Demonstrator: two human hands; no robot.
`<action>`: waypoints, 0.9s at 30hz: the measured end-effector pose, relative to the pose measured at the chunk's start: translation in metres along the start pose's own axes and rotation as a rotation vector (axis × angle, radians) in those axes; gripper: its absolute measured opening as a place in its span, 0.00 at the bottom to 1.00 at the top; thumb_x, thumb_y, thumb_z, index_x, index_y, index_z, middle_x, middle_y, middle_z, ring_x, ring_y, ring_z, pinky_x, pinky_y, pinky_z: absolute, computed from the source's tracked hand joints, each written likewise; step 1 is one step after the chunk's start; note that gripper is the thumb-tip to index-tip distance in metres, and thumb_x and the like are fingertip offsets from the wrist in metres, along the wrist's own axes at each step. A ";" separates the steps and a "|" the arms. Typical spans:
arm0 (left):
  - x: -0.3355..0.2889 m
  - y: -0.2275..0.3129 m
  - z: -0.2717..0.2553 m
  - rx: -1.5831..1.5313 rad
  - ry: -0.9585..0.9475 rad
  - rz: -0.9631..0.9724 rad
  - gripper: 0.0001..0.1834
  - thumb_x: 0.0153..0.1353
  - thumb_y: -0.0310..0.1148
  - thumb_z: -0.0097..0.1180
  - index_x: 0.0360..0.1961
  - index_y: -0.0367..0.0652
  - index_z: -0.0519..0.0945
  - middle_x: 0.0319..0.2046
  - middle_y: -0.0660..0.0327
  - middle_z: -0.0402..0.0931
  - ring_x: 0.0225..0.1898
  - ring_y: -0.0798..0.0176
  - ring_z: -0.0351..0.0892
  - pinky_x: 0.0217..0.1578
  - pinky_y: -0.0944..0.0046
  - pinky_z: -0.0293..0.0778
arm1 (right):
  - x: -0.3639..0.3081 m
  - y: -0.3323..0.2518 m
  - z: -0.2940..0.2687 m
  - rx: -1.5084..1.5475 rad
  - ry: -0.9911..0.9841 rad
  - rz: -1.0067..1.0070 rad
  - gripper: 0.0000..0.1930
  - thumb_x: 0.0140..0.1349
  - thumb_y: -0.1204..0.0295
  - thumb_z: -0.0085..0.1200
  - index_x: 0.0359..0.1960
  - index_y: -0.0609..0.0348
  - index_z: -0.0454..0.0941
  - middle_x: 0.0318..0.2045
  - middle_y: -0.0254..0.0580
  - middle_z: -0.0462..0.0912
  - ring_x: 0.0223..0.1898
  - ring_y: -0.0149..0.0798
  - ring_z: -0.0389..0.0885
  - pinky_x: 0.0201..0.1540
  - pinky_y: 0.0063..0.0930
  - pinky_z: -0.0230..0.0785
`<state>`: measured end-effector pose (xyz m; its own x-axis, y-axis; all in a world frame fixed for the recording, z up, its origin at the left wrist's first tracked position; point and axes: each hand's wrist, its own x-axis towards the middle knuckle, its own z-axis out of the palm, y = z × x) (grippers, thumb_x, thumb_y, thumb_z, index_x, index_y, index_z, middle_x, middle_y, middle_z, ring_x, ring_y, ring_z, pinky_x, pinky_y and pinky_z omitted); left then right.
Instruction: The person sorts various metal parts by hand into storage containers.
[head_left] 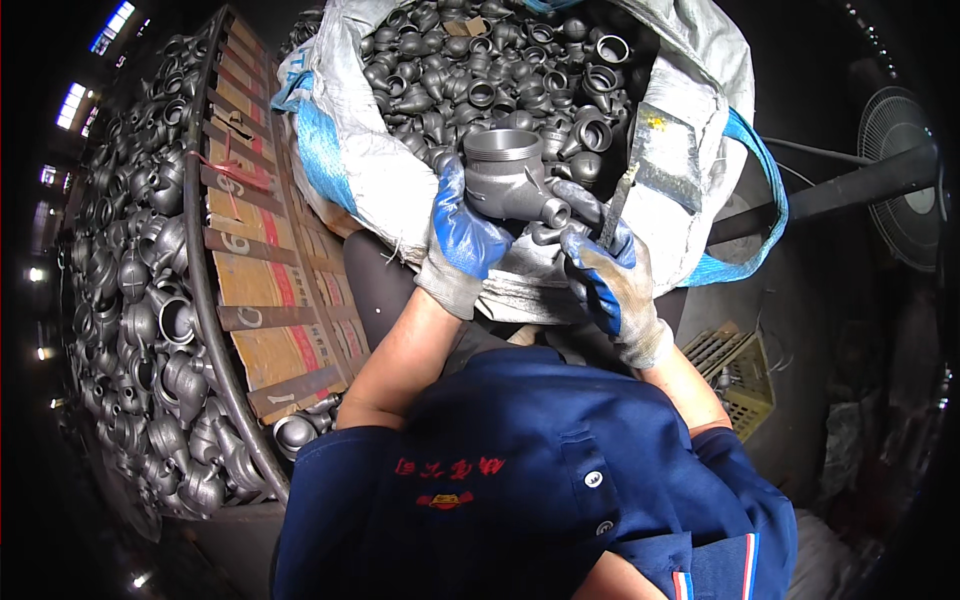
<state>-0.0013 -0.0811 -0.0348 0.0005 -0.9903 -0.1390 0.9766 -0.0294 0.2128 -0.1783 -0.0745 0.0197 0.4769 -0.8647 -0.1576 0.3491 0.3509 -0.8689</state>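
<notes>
Over the near rim of a large white woven sack point(345, 140), I hold a grey metal casting point(505, 185) with a wide round mouth and a small side spout. My left hand point(465, 235), in a blue-coated work glove, is closed round its left side. My right hand point(612, 275), gloved the same way, grips a narrow flat file point(617, 210) that points up and away. Its fingertips are close to the spout; whether they touch it is hard to tell. Several similar castings point(470, 80) fill the sack behind.
At left stands a metal-framed bin point(215, 260) lined with cardboard and heaped with grey castings point(150, 330). A blue strap loop point(765, 220) hangs off the sack's right side. Farther right are a fan point(905, 180) and a dark beam point(810, 195). A yellow crate point(745, 385) sits low at right.
</notes>
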 end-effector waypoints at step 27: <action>-0.002 -0.001 -0.011 0.250 0.100 0.127 0.26 0.65 0.43 0.48 0.58 0.37 0.65 0.56 0.50 0.67 0.57 0.52 0.68 0.60 0.49 0.63 | 0.013 0.023 -0.027 -0.216 0.219 -0.042 0.17 0.56 0.71 0.62 0.48 0.56 0.77 0.21 0.23 0.74 0.16 0.14 0.59 0.16 0.11 0.49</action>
<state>0.0001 -0.0773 -0.0450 0.1525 -0.9702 -0.1883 0.8844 0.0490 0.4642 -0.1860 -0.0875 -0.0147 0.2719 -0.9420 -0.1969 0.1736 0.2492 -0.9528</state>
